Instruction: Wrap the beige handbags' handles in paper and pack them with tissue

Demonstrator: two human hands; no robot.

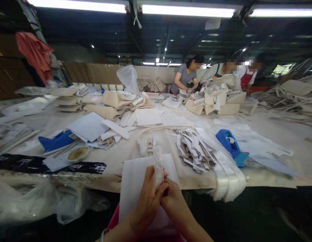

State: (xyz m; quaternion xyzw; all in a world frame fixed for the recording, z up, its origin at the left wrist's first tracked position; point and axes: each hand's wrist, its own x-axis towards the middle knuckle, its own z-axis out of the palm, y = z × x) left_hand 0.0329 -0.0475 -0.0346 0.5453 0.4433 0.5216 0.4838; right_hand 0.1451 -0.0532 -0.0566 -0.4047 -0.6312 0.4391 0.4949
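Left hand (148, 198) and right hand (173, 198) together, clamped on white wrapping (159, 168) above white sheet (128, 178); blue tape dispenser (228, 143) right of strip pile (195, 149)

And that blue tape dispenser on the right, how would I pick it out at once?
On the long pale table, look beyond the right hand and to its right. Past the loose pile of grey and white strips sits the blue tape dispenser, just behind the translucent plastic hanging over the near edge. Its solid blue stands out against those pale neighbours.
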